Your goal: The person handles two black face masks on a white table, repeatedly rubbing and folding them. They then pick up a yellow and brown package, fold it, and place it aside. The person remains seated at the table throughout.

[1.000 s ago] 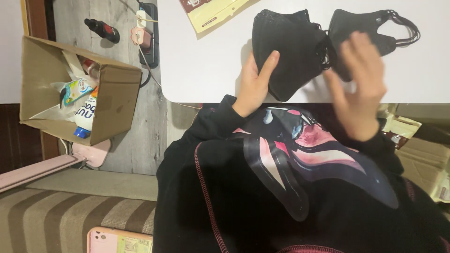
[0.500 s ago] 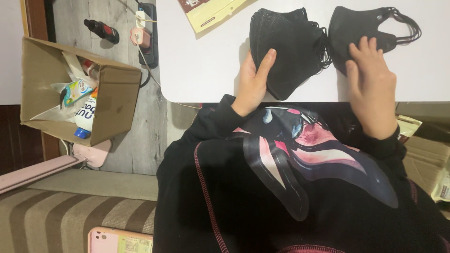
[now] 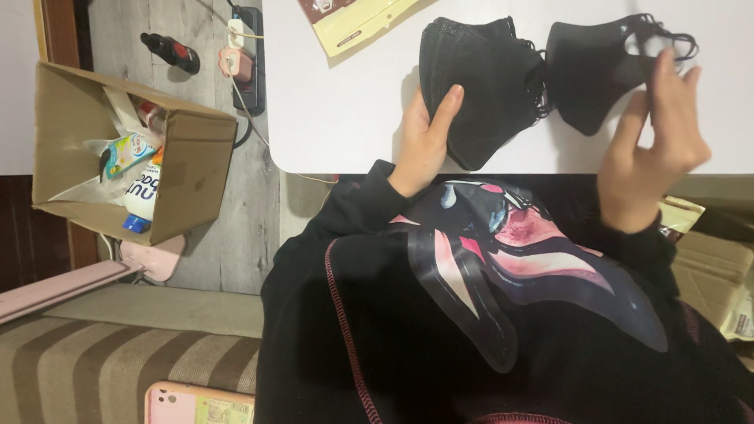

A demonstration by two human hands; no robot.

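A: Item one. Your left hand (image 3: 428, 137) lies on the stack of black face masks (image 3: 479, 78) at the near edge of the white tabletop (image 3: 345, 110); fingers flat, thumb pressed along the stack's front, nothing gripped.

B: And the right hand (image 3: 656, 133)?

A: Item two. It is raised just beside the second black mask (image 3: 589, 71), fingers loosely spread and upright, holding nothing (whether the fingertips touch the ear loops, I cannot tell).

B: The two lots of masks?

A: Side by side, edges nearly meeting.

B: Sundries?

A: A yellow packet (image 3: 353, 20) at the tabletop's far edge; a cardboard box (image 3: 181, 180) of bottles on the floor to your left; a pink phone (image 3: 196, 404) on the striped sofa (image 3: 102, 361).
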